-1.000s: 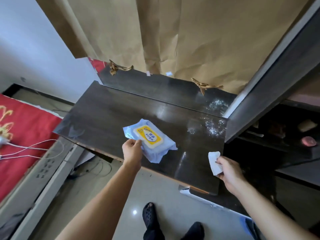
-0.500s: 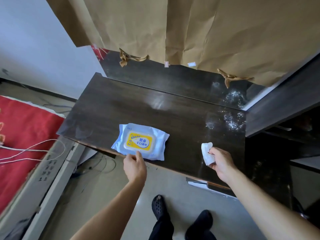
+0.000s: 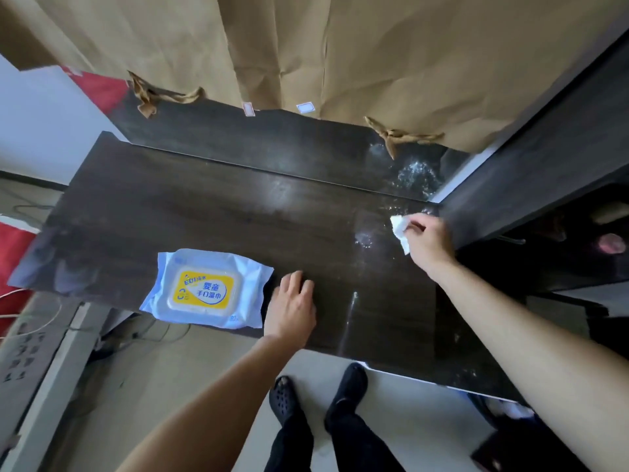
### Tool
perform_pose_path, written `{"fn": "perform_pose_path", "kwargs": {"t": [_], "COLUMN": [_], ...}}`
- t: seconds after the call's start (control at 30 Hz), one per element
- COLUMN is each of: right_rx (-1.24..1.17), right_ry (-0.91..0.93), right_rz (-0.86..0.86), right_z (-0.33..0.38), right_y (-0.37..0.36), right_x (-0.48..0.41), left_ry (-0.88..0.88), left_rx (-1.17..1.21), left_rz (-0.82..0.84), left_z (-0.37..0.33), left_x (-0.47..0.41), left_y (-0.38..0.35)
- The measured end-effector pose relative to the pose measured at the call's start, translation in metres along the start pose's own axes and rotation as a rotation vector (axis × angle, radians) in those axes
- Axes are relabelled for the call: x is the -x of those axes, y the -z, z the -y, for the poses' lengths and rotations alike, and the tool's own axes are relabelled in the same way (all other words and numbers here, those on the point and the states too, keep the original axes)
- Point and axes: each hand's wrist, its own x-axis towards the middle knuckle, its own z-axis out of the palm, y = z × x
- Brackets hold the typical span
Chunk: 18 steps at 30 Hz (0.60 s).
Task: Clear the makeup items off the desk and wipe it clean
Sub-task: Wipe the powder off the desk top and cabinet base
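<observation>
A dark wooden desk (image 3: 204,219) fills the middle of the view. A pale blue pack of wet wipes (image 3: 206,287) with a yellow lid lies flat near its front edge. My left hand (image 3: 292,304) rests palm down on the desk just right of the pack, fingers apart, holding nothing. My right hand (image 3: 427,238) is shut on a crumpled white wipe (image 3: 400,229) pressed to the desk at the far right. White powder (image 3: 364,238) is scattered just left of the wipe, and more powder (image 3: 417,173) lies on the raised back ledge.
Brown paper (image 3: 340,52) hangs behind the desk. A dark cabinet (image 3: 544,172) with open shelves stands at the right. A red bed cover (image 3: 13,247) and white cables are at the left. My feet in black shoes (image 3: 313,393) stand on the pale floor below.
My left hand let go of the wipes pack and now rests on the desk to its right. My right hand moved with the wipe from the front edge to the powder at the back right.
</observation>
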Motion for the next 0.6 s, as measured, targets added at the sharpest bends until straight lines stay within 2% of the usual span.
{"fn": "perform_pose_path", "kwargs": {"t": [0.07,0.2,0.3,0.4,0.6], "right_rx": [0.098,0.285,0.384,0.344,0.294], "right_ry": [0.097,0.334,0.411,0.453,0.595], "right_rz": [0.009,0.045,0.032,0.039,0.385], "right_z": [0.011,0.022,0.012,0.003,-0.060], "right_y": [-0.010,-0.050,-0.076,-0.085,-0.045], "right_x": [-0.028,-0.072,-0.086,-0.071,0.048], "left_ry": [0.010,0.063,0.072,0.082,0.121], "left_rx": [-0.045,0.027,0.059,0.056,0.049], "left_rz": [-0.036,-0.144,-0.206,-0.227,-0.192], "left_z": [0.010,0.022,0.022,0.022,0.019], "left_x": [0.001,0.014,0.017,0.016,0.017], "left_y": [-0.017,-0.042,-0.048,-0.048,-0.044]}}
